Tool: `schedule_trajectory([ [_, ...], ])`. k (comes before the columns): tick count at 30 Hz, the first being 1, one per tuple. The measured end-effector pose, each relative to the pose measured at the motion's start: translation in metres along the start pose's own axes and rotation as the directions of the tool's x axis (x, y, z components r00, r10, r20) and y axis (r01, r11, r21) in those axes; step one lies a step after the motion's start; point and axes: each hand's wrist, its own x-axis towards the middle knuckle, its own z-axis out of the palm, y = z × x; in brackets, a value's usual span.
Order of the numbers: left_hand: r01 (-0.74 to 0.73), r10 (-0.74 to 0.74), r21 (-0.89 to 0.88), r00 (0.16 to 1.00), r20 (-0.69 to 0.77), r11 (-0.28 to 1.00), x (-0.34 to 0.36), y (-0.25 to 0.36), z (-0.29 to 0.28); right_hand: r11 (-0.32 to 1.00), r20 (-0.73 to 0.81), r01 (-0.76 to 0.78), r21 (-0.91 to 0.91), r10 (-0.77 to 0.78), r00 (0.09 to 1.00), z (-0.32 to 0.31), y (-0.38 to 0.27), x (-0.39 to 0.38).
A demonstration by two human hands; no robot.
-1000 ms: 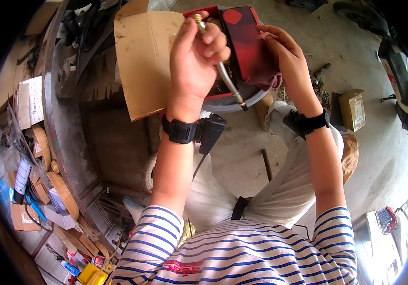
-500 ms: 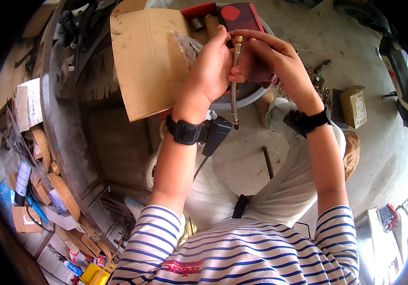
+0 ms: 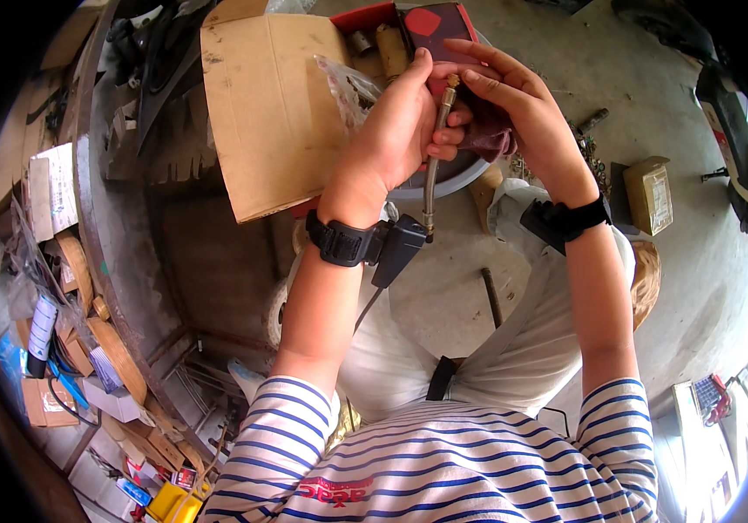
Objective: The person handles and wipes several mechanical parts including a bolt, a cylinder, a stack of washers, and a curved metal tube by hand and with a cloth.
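A braided metal hose (image 3: 429, 187) with a brass fitting at its upper end runs down through my left hand (image 3: 398, 131). The left fingers curl around the hose below the fitting, with the thumb pointing up. My right hand (image 3: 531, 109) is on the other side, its fingers stretched and apart, the thumb tip close to the brass fitting; whether it touches is unclear. Dark red cloth (image 3: 489, 139) lies bunched below the right palm; the hand partly hides it, and I cannot tell whether it is held. Black bands with small devices circle both wrists.
An opened cardboard box (image 3: 274, 113) with a wide flap stands ahead, beside a red box (image 3: 443, 26) and a grey round tub (image 3: 452, 185). Small metal parts, a short rod (image 3: 490, 296) and a small carton (image 3: 648, 196) lie on the floor. A cluttered shelf fills the left.
The brass end of the hose has tilted right and slightly down. The right fingers have spread, and the dark blurred shape between my hands is less visible. The left fingers show more clearly around the hose.
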Motion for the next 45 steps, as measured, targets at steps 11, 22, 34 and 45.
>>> schedule_trajectory([
  [11,-0.011,0.011,0.015,1.0,-0.01,1.0,-0.001,0.001,-0.001,0.988,0.004,0.074,-0.135,-0.074,0.997,0.006,0.001,-0.001],
  [22,-0.02,0.019,0.019,1.0,0.013,1.0,0.0,-0.001,-0.002,0.999,-0.019,0.011,-0.041,-0.012,1.0,0.0,0.0,0.003],
  [34,-0.005,0.005,0.011,1.0,0.011,1.0,0.0,-0.001,0.0,0.998,-0.065,-0.039,0.054,0.043,0.997,0.004,0.001,0.003],
  [45,-0.006,0.006,0.022,1.0,-0.002,1.0,-0.001,0.001,0.001,0.997,0.017,-0.029,0.065,0.028,0.999,-0.001,0.003,0.004],
])
